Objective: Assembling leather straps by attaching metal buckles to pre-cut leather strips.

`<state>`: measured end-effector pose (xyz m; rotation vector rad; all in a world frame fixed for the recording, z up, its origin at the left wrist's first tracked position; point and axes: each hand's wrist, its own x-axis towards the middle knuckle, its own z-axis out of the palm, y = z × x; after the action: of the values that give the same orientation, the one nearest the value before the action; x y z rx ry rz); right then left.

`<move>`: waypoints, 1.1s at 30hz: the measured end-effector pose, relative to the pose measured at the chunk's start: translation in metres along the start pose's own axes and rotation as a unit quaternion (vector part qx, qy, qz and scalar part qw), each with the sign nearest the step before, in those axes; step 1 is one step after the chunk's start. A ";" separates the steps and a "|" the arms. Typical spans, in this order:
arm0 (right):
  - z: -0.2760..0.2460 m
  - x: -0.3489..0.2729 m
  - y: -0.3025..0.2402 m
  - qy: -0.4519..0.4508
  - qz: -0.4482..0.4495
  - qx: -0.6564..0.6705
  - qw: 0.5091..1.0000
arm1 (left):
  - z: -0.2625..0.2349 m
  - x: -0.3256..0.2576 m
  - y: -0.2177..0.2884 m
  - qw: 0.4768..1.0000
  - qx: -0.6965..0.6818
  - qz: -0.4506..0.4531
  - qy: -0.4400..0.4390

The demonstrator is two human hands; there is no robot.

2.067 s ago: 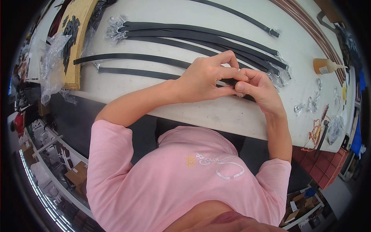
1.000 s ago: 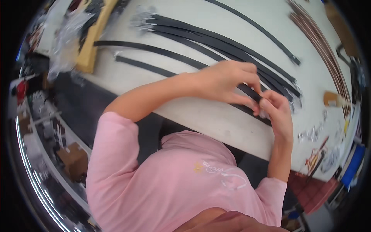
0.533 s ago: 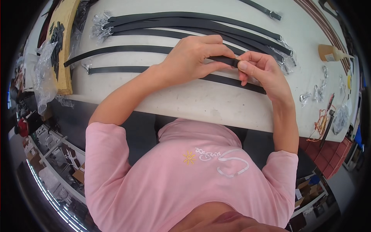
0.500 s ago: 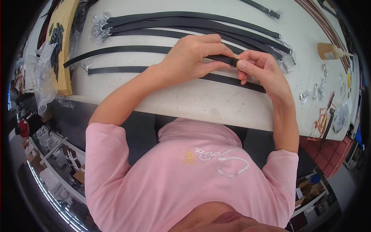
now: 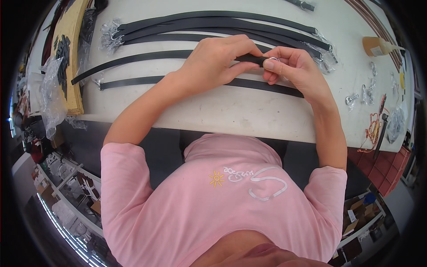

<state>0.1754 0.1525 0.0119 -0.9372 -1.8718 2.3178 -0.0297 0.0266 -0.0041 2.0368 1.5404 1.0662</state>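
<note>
A long black strap (image 5: 133,59) runs from the left across the white table to its right end between my hands. My left hand (image 5: 211,60) closes thumb and fingers on the strap near that end. My right hand (image 5: 296,69) pinches the tip, where a small shiny metal ring (image 5: 274,59) shows at the fingertips; how the ring sits on the strap is hidden. Below it lies a second black strap (image 5: 267,86), with a metal fitting (image 5: 98,84) in clear plastic at its left end. Several more black straps (image 5: 222,24) lie stacked beyond my hands, their end hardware wrapped in plastic.
A wooden tray (image 5: 75,95) with small black pieces and plastic film stands at the left. To the right are a glue bottle (image 5: 374,46), loose metal clasps (image 5: 351,99), an orange cord (image 5: 371,132) and a dark slim tool (image 5: 380,133). A red crate (image 5: 382,169) sits below the table edge.
Both hands have shifted slightly left and away from me with the strap. A shiny metal ring now shows at my right fingertips. The view has tilted a little.
</note>
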 end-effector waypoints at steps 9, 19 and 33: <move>-0.004 0.000 0.000 -0.011 -0.009 -0.032 0.999 | 0.003 -0.001 -0.001 0.997 -0.069 -0.026 -0.010; -0.001 0.000 -0.004 -0.004 -0.014 -0.003 1.000 | 0.000 0.001 0.004 0.998 0.058 0.029 0.014; -0.007 0.001 0.000 -0.030 -0.029 -0.018 0.999 | 0.000 0.004 -0.007 1.000 -0.031 0.003 -0.001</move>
<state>0.1779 0.1589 0.0109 -0.8145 -1.9423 2.3113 -0.0340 0.0327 -0.0076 2.0020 1.4816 1.1011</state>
